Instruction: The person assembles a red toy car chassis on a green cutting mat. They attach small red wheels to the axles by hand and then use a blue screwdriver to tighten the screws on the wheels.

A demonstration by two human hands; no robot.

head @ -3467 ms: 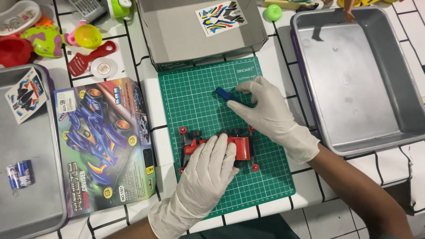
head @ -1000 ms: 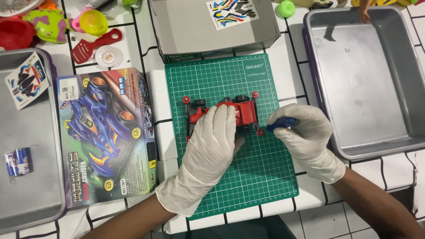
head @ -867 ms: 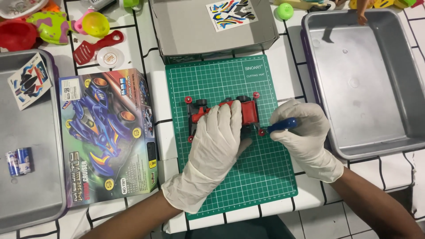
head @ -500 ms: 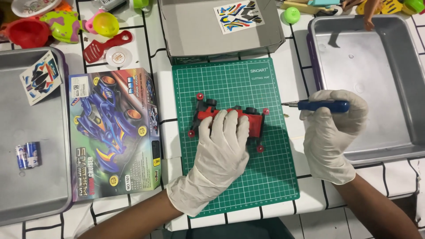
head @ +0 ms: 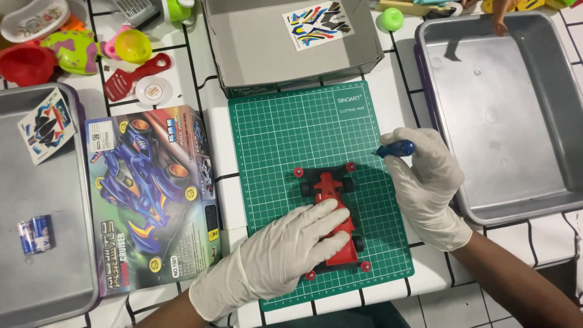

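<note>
A red toy race car [head: 331, 189] with black wheels lies lengthwise on a green cutting mat [head: 285, 133]. My left hand [head: 291, 246], in a white glove, rests on the car's rear half and holds it down. My right hand [head: 428, 179], also gloved, is at the mat's right edge, closed around a small blue-handled screwdriver [head: 395, 147] whose tip points left, a little apart from the car's front.
A colourful toy car box [head: 152, 194] lies left of the mat. A grey open carton [head: 255, 54] with a sticker sheet sits behind it. Metal trays stand at the right [head: 516, 121] and left [head: 42, 267]; the left one holds batteries [head: 34, 234]. Plastic toys crowd the back left.
The car has been turned from lying crosswise to lengthwise on the mat under my left hand. My right hand moved right off the car with the screwdriver, then back toward the mat's edge.
</note>
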